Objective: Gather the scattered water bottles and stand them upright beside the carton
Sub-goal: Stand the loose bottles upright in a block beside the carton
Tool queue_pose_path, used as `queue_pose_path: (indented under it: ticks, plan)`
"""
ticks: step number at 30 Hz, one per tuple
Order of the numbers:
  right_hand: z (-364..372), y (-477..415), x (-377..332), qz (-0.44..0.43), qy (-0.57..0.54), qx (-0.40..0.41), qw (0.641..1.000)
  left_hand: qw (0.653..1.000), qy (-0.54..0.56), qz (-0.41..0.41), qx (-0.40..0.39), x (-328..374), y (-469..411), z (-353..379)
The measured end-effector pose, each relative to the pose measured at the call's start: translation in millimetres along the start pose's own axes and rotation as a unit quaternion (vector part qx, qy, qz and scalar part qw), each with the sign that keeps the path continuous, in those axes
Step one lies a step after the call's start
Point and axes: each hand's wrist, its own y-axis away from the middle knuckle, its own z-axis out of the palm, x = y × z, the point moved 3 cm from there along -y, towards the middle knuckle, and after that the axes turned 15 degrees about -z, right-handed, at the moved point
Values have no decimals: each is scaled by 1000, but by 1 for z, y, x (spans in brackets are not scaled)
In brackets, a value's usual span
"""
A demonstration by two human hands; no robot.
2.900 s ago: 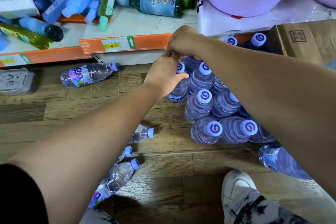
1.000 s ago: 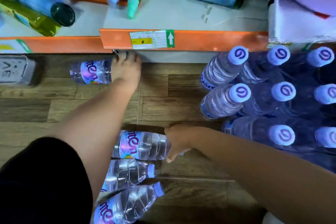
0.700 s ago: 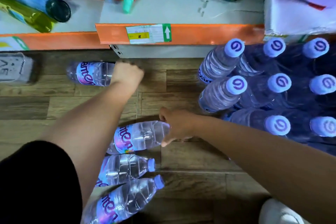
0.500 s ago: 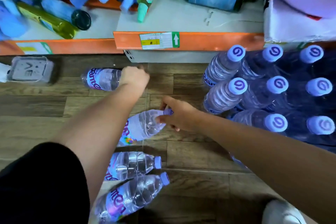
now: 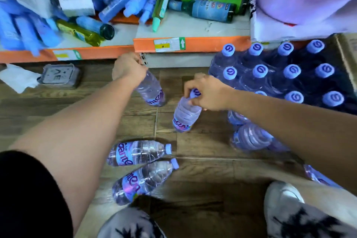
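Each hand carries a bottle by its top, which lets the body hang base-down, ready to be stood. The left hand (image 5: 129,67) has its fingers (image 5: 140,62) clenched round the neck of the far bottle (image 5: 151,91), close under the orange shelf edge (image 5: 208,44). The right hand (image 5: 207,93) grips the cap of the near bottle (image 5: 185,117) with curled fingers (image 5: 187,93). Both bottles lean a little, bases low over the wooden floor (image 5: 202,172); whether they touch it I cannot tell. The standing group (image 5: 259,71) is packed in rows just beside the carton (image 5: 347,54), so the near bottle, close to it, probably goes at the open front edge. Two fallen bottles (image 5: 139,152) lie side by side near the person's feet and another bottle (image 5: 316,177) shows under the right forearm, so the gathering looks well along but unfinished.
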Motion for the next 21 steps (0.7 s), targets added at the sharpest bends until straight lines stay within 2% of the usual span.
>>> queue_pose_path:
  ticks: [3, 5, 10, 16, 21]
  plan:
    - [-12, 24, 2, 24, 21, -20, 999, 995, 33, -18, -89, 3, 31, 15]
    - [-19, 38, 2, 26, 27, -44, 998, 992, -28, 20, -122, 9, 56, 26]
    - [-25, 68, 6, 48, 42, -79, 995, 975, -140, 129, -117, 21, 113, 35]
    - [-27, 84, 6, 59, 59, -70, 994, 943, -229, 203, -131, 18, 157, 39]
    - [-27, 80, 6, 73, 87, -76, 991, 891, -347, 270, -115, 28, 190, 46]
